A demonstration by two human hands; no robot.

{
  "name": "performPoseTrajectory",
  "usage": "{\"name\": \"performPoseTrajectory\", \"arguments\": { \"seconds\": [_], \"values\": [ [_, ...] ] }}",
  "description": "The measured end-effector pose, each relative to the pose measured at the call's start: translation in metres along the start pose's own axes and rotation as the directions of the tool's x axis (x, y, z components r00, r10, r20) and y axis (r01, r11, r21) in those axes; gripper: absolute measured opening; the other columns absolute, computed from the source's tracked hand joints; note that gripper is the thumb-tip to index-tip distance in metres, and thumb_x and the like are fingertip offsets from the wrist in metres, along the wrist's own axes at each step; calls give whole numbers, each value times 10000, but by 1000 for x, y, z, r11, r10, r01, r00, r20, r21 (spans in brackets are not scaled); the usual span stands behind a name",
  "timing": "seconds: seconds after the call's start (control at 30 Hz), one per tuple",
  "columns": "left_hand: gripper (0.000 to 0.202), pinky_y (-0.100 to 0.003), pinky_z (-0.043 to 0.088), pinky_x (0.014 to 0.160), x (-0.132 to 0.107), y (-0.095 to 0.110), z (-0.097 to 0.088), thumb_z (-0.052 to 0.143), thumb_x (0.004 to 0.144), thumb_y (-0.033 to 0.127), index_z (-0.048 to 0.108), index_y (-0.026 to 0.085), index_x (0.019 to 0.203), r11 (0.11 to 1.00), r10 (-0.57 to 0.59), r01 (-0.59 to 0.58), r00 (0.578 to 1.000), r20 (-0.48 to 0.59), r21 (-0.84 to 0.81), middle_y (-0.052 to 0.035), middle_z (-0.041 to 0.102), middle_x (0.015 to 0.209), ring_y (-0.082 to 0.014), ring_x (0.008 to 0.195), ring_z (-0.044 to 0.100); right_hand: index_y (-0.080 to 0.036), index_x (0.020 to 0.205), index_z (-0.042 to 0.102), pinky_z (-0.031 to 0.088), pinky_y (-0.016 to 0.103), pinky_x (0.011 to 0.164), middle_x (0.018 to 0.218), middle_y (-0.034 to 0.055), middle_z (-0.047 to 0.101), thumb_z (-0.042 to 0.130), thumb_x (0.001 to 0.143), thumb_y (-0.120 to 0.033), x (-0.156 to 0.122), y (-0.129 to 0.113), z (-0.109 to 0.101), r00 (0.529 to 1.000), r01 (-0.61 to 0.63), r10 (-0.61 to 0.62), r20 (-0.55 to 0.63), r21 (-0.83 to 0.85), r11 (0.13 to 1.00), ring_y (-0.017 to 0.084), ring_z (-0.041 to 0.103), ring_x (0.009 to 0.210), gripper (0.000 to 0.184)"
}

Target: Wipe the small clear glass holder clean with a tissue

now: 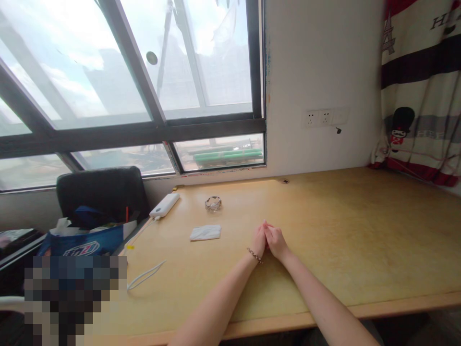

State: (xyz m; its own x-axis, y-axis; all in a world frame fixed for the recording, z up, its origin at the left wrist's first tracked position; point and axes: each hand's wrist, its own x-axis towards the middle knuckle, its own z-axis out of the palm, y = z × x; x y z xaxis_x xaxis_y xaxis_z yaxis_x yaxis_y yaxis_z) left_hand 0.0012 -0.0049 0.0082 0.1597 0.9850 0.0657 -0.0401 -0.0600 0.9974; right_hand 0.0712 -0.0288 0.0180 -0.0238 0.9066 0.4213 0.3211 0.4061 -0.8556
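My left hand (259, 239), with a beaded bracelet (255, 255) on its wrist, rests on the wooden table (345, 230). Pressed against it is my right hand (275, 239); both are closed together, fingertips pointing away from me. No object shows in them, though the palms are hidden. Left of the hands lies a flat white folded tissue or tissue pack (205, 233), apart from them. Behind it stands a silvery openwork ring, like a small crown (213, 204).
A white power bank (164, 205) with a cable lies near the table's left edge. A white cable loop (146, 276) is closer to me. Beyond that edge stand a black chair (103, 192) and a blue bag (86, 240). Window and wall border the back; a curtain (419, 96) hangs right.
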Motion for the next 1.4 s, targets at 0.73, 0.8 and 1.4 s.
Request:
{"name": "performPoseTrajectory", "arguments": {
  "seconds": [0.73, 0.8, 1.4],
  "values": [
    [533, -218, 243, 324, -1, -1, -1, 368, 683, 635, 526, 131, 613, 992, -113, 115, 993, 38, -52, 18, 411, 382, -74, 320, 323, -190, 465, 493, 363, 226, 447, 368, -3, 443, 232, 828, -504, 0, 5, 0, 998, -68, 69, -8, 31, 997, 136, 496, 448, 547],
    [536, -219, 244, 325, -1, -1, -1, 368, 682, 636, 529, 130, 612, 990, -127, 129, 991, 40, -58, 18, 412, 378, -74, 319, 325, -191, 459, 489, 355, 226, 432, 366, -4, 444, 228, 824, -516, 0, 4, 0, 997, -71, 71, -9, 36, 997, 131, 483, 425, 554],
    [540, -214, 244, 307, 0, -1, 0, 360, 690, 633, 527, 128, 597, 991, -124, 125, 992, 33, -52, 25, 395, 362, -70, 297, 314, -178, 457, 473, 324, 207, 408, 373, -16, 423, 249, 844, -458, 0, 7, 0, 998, -67, 67, 2, 47, 997, 104, 442, 385, 527]
  ]
}}
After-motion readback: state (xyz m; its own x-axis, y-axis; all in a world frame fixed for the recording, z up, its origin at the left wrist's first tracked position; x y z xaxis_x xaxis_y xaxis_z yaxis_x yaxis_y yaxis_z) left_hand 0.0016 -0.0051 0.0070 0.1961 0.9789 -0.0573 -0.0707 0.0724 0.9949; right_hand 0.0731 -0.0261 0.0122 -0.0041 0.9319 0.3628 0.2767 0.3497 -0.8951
